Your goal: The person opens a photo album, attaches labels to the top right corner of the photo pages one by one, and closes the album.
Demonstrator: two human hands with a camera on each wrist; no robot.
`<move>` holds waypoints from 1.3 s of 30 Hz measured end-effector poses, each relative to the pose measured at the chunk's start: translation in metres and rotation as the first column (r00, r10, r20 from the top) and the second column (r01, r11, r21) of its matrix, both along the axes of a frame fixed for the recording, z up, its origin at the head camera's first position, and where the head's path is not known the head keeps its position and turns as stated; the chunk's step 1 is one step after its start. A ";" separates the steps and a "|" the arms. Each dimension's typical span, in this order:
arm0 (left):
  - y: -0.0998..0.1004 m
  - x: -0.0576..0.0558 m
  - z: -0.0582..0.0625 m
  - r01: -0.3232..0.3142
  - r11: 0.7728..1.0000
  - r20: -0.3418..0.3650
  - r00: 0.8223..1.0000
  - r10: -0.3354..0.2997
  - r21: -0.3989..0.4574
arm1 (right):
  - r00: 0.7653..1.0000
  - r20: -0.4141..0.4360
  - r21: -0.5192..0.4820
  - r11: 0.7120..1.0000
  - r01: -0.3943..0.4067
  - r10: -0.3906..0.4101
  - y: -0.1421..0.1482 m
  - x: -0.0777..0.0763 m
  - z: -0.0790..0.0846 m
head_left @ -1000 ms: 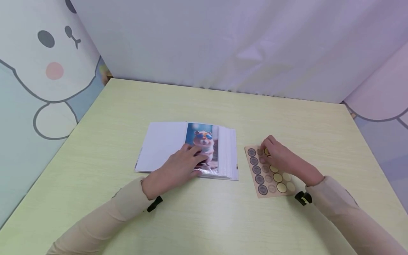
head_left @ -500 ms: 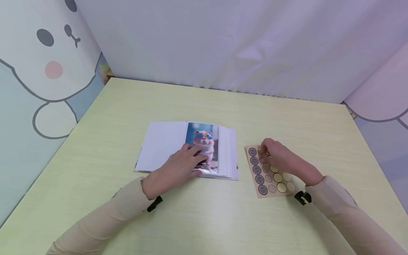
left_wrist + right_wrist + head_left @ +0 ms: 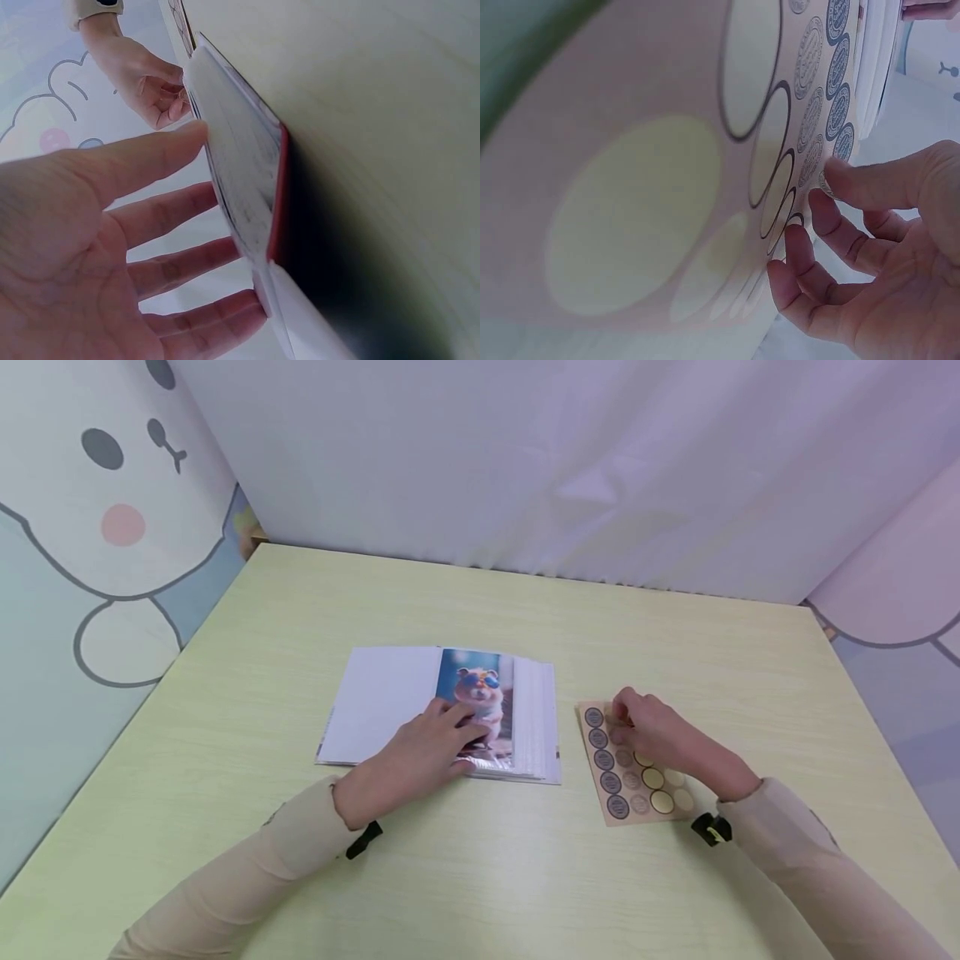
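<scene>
A photo album (image 3: 384,697) lies spread on the table, its white inside cover at left and a photo of a hamster in sunglasses (image 3: 478,683) at right. My left hand (image 3: 420,752) rests on the photo page with fingers fairly straight; in the left wrist view the thumb touches the page edge. To the right lies a tan sheet of round stickers (image 3: 609,768), printed and plain yellow. Over its far part is my right hand (image 3: 660,735). Thumb and forefinger pinch a small round sticker (image 3: 824,184), mostly hidden by the fingers in the right wrist view.
The pale wooden table (image 3: 480,868) carries the album and sheet side by side with a narrow gap. A white curtain (image 3: 525,468) hangs along the far edge. Cartoon-printed panels (image 3: 135,560) stand at both sides.
My right hand's knuckles have dipped slightly, and the yellow circle that showed under its fingers is now out of sight. My left hand and the album stay put.
</scene>
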State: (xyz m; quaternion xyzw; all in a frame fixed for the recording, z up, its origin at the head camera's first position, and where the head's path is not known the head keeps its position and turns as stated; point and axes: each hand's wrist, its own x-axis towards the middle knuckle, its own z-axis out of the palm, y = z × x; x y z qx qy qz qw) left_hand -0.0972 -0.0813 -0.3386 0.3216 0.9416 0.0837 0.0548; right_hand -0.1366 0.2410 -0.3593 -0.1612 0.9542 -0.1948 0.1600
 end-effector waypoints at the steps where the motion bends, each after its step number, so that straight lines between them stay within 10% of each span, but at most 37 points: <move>1: 0.000 0.000 0.000 0.000 1.000 0.000 1.000 0.000 -0.001 | 1.000 -0.019 -0.003 1.000 -0.012 0.012 0.001 0.000 0.000; 20: -0.001 0.001 0.001 0.003 0.999 -0.004 1.000 -0.003 0.034 | 0.998 -0.024 -0.088 0.995 -0.052 0.050 0.005 -0.005 0.007; 30: 0.000 0.002 0.000 -0.002 0.999 0.002 1.000 0.002 0.035 | 0.960 -0.238 -0.121 0.976 -0.181 0.148 -0.007 -0.013 0.019; 39: -0.001 0.003 0.000 0.012 0.999 -0.019 1.000 -0.011 0.040 | 0.954 -0.269 -0.173 0.968 -0.182 0.132 -0.031 -0.028 0.040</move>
